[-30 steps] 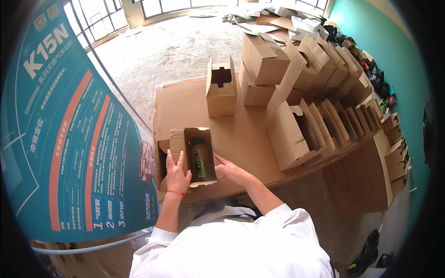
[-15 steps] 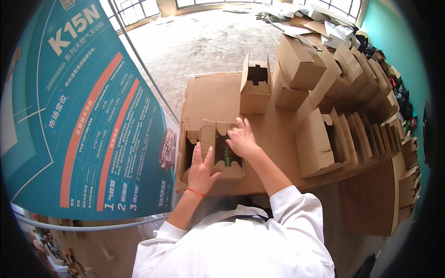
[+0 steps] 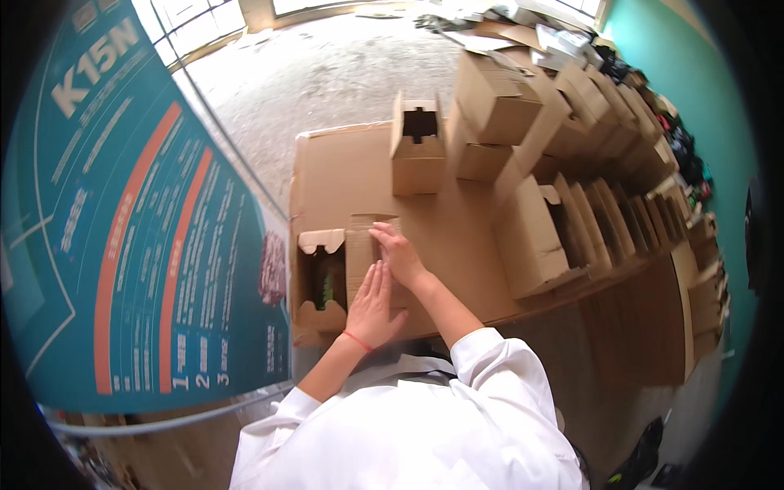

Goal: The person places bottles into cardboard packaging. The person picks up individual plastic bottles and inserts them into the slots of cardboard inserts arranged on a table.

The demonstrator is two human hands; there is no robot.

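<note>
Two small brown cardboard boxes stand side by side at the near left of a large cardboard surface (image 3: 457, 253). The left box (image 3: 309, 317) is uncovered, its notched end flaps up; something dark with a green part (image 3: 328, 291) lies inside. Over the right box lies its lid flap (image 3: 360, 237). My left hand (image 3: 376, 309) rests flat on this lid at the near side, fingers straight and together. My right hand (image 3: 397, 251) touches the lid's right part, fingers stretched out and slightly bent. Neither hand grips anything. The right box's contents are hidden.
An upright open box (image 3: 418, 167) stands farther back. Stacked boxes (image 3: 498, 102) and a row of open cartons (image 3: 535, 241) fill the right side. A teal printed banner (image 3: 139, 245) on a metal frame borders the left. Scrap cardboard and bags lie by the green wall.
The right box's lid flap has come down over its opening, hiding the green thing inside it. My hands have drawn together onto the lid. The view has shifted, and the left box shows more.
</note>
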